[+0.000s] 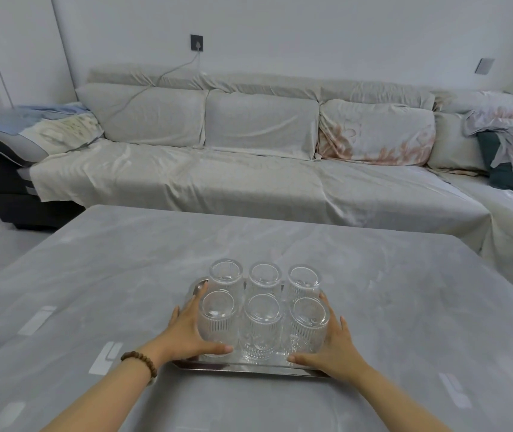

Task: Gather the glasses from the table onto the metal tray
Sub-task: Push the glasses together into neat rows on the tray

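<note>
six clear ribbed glasses [264, 325] stand upside down in two rows of three on the shiny rectangular metal tray [249, 368], on the grey table [124, 260]. left hand [186, 330] and right hand [336, 344] lie spread, cupping the tray's sides.

The six glasses [263, 310] are clear, glossy glass, ribbed along their sides. The tray [249, 368] beneath is polished metal, mirror-bright at its rim. The table [124, 260] wears a smooth grey cover with faint sheen. Matt, wrinkled cloth drapes the sofa [249, 182]. Wooden beads form the bracelet [140, 363].
</note>
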A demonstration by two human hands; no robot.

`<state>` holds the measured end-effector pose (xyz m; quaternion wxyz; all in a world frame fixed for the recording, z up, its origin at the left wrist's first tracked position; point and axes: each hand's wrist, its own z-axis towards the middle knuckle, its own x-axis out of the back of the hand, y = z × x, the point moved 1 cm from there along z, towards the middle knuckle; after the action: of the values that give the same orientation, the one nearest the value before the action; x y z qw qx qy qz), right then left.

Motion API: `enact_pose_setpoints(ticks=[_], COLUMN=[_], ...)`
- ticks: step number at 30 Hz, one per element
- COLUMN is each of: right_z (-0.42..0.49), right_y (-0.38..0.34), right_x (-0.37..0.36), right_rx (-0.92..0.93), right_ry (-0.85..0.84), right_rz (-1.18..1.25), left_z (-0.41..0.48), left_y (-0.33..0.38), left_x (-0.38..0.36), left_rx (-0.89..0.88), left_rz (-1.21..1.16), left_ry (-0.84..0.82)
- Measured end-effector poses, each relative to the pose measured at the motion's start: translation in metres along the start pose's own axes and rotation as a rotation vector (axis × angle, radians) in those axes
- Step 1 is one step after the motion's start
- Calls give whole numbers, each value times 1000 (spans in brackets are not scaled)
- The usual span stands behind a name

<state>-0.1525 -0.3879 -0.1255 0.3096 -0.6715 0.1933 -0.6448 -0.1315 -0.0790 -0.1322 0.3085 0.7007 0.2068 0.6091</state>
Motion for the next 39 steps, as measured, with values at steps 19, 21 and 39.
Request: enact_pose_setpoints(ticks=[19, 21, 39], right_z=[-4, -2, 8], right_y=[-24, -35, -49], right_x=[27, 38, 38], right_rx=[148, 300, 418], right_ry=[91, 80, -206], right_rz=[22, -189, -693], left_z=[-8, -6, 8], left_y=[45, 65, 83], left_x=[24, 27, 13], left_rx=[-149, -285, -252], left_rz=[-57, 194, 851], left_ry=[179, 162, -165])
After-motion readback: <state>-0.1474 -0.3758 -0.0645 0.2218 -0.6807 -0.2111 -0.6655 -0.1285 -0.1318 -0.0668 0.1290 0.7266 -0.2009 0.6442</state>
